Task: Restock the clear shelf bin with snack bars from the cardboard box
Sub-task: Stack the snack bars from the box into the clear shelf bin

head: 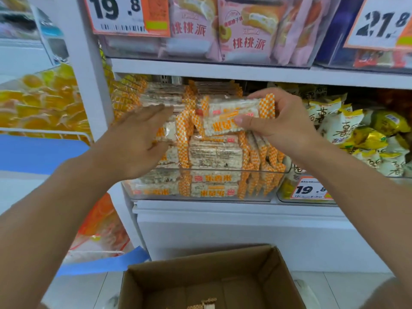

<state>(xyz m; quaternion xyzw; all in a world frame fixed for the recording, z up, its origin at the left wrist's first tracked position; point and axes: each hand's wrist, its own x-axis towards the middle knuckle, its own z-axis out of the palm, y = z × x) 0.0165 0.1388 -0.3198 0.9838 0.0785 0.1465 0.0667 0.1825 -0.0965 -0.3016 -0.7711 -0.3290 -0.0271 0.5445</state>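
Note:
A clear shelf bin [223,196] on the lower shelf is packed with rice snack bars [214,150] in orange-and-white checked wrappers. My right hand [281,123] grips a couple of these bars [227,117] above the bin's middle, thumb on the front. My left hand [138,139] is flat with straight fingers, lying over the bars at the bin's left side. Below me on the floor stands the open cardboard box [276,277]; a few bar ends [205,304] show at its bottom edge.
Neighbouring bin [316,197] on the right holds yellow and white snack bags, with a 19.8 price tag. The shelf above [223,68] carries pink pie packs. Orange jelly packs [40,103] fill a wire basket at left. A blue ledge [33,150] juts out at left.

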